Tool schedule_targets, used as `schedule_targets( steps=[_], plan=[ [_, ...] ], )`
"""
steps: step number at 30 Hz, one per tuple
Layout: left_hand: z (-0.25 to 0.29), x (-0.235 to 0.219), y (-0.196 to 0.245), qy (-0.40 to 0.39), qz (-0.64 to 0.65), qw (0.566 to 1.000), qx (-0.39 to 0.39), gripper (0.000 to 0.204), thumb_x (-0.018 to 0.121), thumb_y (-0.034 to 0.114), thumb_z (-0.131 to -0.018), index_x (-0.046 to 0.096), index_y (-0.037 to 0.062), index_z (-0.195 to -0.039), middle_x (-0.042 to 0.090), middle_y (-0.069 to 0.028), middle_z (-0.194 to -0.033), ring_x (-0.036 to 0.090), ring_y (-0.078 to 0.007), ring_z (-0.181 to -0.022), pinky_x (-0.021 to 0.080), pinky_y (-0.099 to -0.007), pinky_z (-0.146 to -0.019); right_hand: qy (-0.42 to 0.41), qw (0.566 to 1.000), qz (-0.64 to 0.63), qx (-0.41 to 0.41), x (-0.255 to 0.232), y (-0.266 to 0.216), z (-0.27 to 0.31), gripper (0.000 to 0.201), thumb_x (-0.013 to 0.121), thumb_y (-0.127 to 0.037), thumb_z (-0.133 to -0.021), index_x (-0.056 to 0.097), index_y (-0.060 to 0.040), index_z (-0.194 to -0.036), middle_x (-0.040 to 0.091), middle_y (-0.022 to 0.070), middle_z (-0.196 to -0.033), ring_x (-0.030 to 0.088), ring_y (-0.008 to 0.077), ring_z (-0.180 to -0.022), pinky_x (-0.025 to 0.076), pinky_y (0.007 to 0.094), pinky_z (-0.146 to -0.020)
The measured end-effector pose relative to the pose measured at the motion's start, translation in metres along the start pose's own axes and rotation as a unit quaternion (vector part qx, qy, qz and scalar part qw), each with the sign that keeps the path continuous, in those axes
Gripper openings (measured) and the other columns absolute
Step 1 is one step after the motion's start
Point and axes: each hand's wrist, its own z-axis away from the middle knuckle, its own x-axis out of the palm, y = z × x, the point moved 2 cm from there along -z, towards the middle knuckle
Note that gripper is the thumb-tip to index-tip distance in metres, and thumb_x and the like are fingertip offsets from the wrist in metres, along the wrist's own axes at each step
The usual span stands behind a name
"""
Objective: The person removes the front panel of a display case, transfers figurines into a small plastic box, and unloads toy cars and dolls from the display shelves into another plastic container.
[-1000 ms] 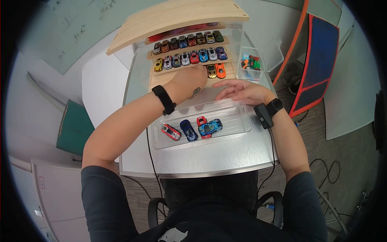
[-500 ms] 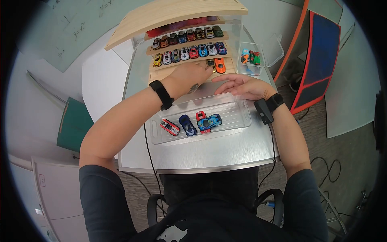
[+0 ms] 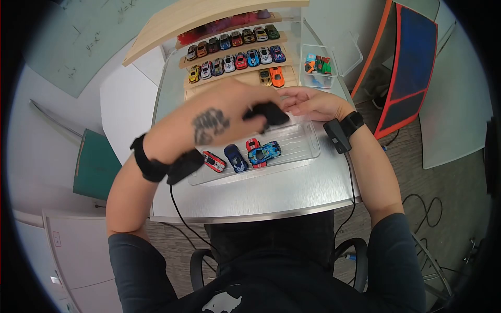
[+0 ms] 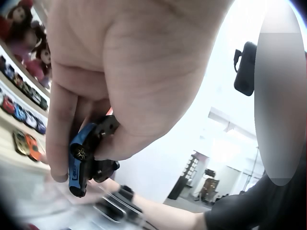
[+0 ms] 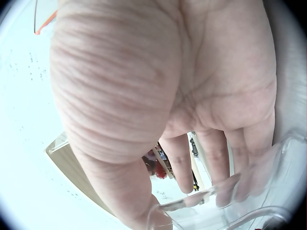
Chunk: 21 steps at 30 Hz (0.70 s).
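Observation:
In the head view my left hand (image 3: 235, 107) is over the clear tray (image 3: 313, 148), turned sideways, with a dark car (image 3: 269, 113) at its fingers. The left wrist view shows that car, blue and black (image 4: 82, 160), pinched between thumb and fingers. My right hand (image 3: 315, 104) lies at the tray's far right edge; in the right wrist view its fingers (image 5: 216, 155) extend behind clear plastic, with no car held. In the tray are a red-and-white car (image 3: 214, 161), a dark blue car (image 3: 236, 158) and a light blue car (image 3: 265, 152) lying across a red one (image 3: 252, 143).
Behind the tray stands a wooden-topped display (image 3: 219, 23) with two rows of several cars. On its lower shelf sit a gold car (image 3: 265, 77) and an orange car (image 3: 276, 76). A clear box (image 3: 318, 81) of small colourful pieces stands right, lid raised. Cables hang from both wrists.
My left hand has drawn back from the lower shelf towards me and turned, bringing the pinched car into view. The right hand stays by the tray's edge. The head view has shifted slightly.

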Motion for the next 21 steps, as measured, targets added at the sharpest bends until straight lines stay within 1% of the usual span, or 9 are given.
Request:
schedule_targets(
  steps=[1, 2, 5, 8, 11, 13, 18, 20, 21],
  plan=[
    [0.001, 0.006, 0.015, -0.043, 0.020, 0.998, -0.037, 0.030, 0.065, 0.006, -0.083, 0.065, 0.0075, -0.113, 0.071, -0.0145, -0.092, 0.070, -0.0301, -0.081, 0.055, -0.0373, -0.072, 0.004, 1.000, 0.007, 0.000, -0.001, 0.001, -0.001, 0.070, 0.069, -0.008, -0.089, 0.037, -0.0009, -0.150, 0.062, 0.0165, -0.131, 0.054, 0.0234, -0.128, 0.037, 0.0341, -0.112],
    [0.001, 0.021, 0.016, -0.041, 0.004, 0.999, 0.032, 0.029, 0.065, 0.006, -0.084, 0.065, 0.0074, -0.113, 0.070, -0.0148, -0.088, 0.069, -0.0317, -0.082, 0.054, -0.0385, -0.073, 0.003, 1.000, 0.007, 0.001, 0.000, 0.001, -0.001, 0.070, 0.069, -0.008, -0.089, 0.037, -0.0009, -0.150, 0.062, 0.0165, -0.131, 0.054, 0.0234, -0.128, 0.037, 0.0341, -0.112],
    [-0.004, 0.053, 0.016, -0.117, -0.037, 0.992, -0.021, 0.029, 0.066, 0.005, -0.083, 0.065, 0.0071, -0.113, 0.070, -0.0132, -0.092, 0.068, -0.0337, -0.083, 0.055, -0.0401, -0.074, -0.017, 1.000, 0.016, -0.006, 0.003, -0.003, -0.001, 0.069, 0.068, -0.006, -0.089, 0.037, -0.0013, -0.150, 0.062, 0.0159, -0.131, 0.055, 0.0233, -0.127, 0.039, 0.0355, -0.111],
    [-0.003, 0.067, 0.018, -0.014, -0.170, 0.982, 0.076, 0.030, 0.066, 0.005, -0.083, 0.064, 0.0068, -0.113, 0.068, -0.0117, -0.100, 0.067, -0.0336, -0.084, 0.055, -0.0398, -0.075, 0.002, 1.000, -0.009, 0.014, 0.007, -0.005, 0.001, 0.068, 0.068, -0.005, -0.090, 0.037, -0.0016, -0.150, 0.063, 0.0155, -0.130, 0.057, 0.0232, -0.124, 0.041, 0.0358, -0.109],
    [0.004, 0.057, 0.018, -0.034, -0.116, 0.988, 0.095, 0.030, 0.065, 0.003, -0.083, 0.065, 0.0072, -0.113, 0.067, -0.0111, -0.108, 0.068, -0.0314, -0.086, 0.056, -0.0378, -0.075, 0.001, 0.999, -0.047, 0.015, 0.007, -0.003, 0.001, 0.068, 0.069, -0.006, -0.090, 0.037, -0.0016, -0.150, 0.064, 0.0152, -0.128, 0.059, 0.0231, -0.123, 0.041, 0.0367, -0.110],
    [0.013, 0.029, 0.013, 0.044, -0.007, 0.995, 0.084, 0.028, 0.061, -0.001, -0.083, 0.067, 0.0055, -0.110, 0.068, -0.0119, -0.103, 0.068, -0.0284, -0.086, 0.056, -0.0349, -0.074, 0.006, 0.999, -0.036, 0.022, 0.006, -0.003, 0.002, 0.067, 0.069, -0.008, -0.090, 0.038, -0.0014, -0.149, 0.064, 0.0152, -0.126, 0.059, 0.0249, -0.123, 0.041, 0.0388, -0.111],
    [0.061, -0.001, -0.050, 0.144, 0.057, 0.986, -0.064, 0.020, 0.052, -0.001, -0.090, 0.068, -0.0007, -0.102, 0.069, -0.0092, -0.087, 0.068, -0.0179, -0.077, 0.053, -0.0282, -0.067, -0.010, 1.000, -0.024, -0.001, 0.008, -0.003, 0.000, 0.056, 0.063, -0.002, -0.094, 0.042, -0.0007, -0.146, 0.067, 0.0172, -0.121, 0.063, 0.0265, -0.118, 0.046, 0.0399, -0.109],
    [0.087, 0.013, -0.098, 0.187, 0.247, 0.925, -0.220, 0.020, 0.050, 0.001, -0.093, 0.068, -0.0013, -0.101, 0.068, -0.0078, -0.083, 0.065, -0.0137, -0.071, 0.050, -0.0254, -0.062, -0.007, 1.000, 0.001, 0.004, 0.010, -0.006, -0.001, 0.056, 0.063, -0.003, -0.094, 0.043, -0.0002, -0.146, 0.068, 0.0169, -0.119, 0.063, 0.0264, -0.117, 0.046, 0.0394, -0.109],
    [0.098, 0.022, -0.113, 0.193, 0.250, 0.923, -0.220, 0.020, 0.050, 0.001, -0.093, 0.068, -0.0013, -0.101, 0.068, -0.0078, -0.083, 0.065, -0.0137, -0.071, 0.050, -0.0254, -0.062, -0.004, 1.000, -0.003, 0.006, 0.011, -0.007, -0.001, 0.055, 0.063, -0.004, -0.094, 0.043, -0.0002, -0.145, 0.068, 0.0166, -0.118, 0.064, 0.0259, -0.117, 0.046, 0.0389, -0.109]
  ],
)
